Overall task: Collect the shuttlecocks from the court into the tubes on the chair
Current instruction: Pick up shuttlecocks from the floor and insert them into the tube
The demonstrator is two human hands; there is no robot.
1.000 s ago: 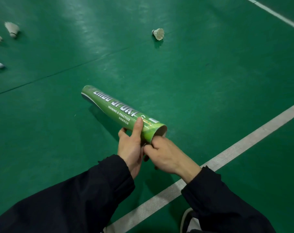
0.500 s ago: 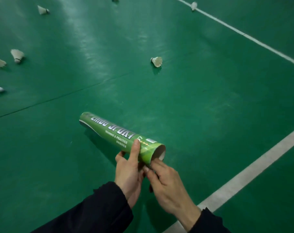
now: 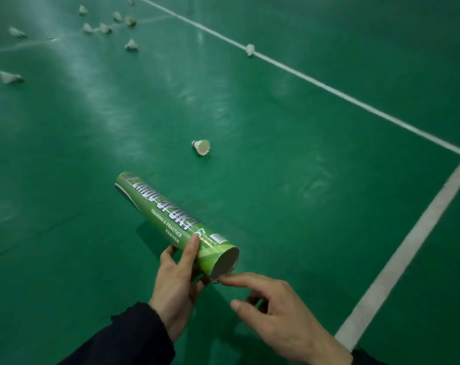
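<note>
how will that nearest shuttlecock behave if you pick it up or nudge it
The shuttlecock lies on its side on the court, so it would probably roll in a curve. Its thin feather skirt looks light and likely crushes easily.

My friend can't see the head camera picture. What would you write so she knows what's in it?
A person's left hand holds a green shuttlecock tube over a green court floor, while the right hand touches the tube's near end with a fingertip. One shuttlecock lies just ahead, with more scattered farther off near white court lines.

Head view—looking steeply down, close above the court floor (image 3: pixel 276 206).
</note>
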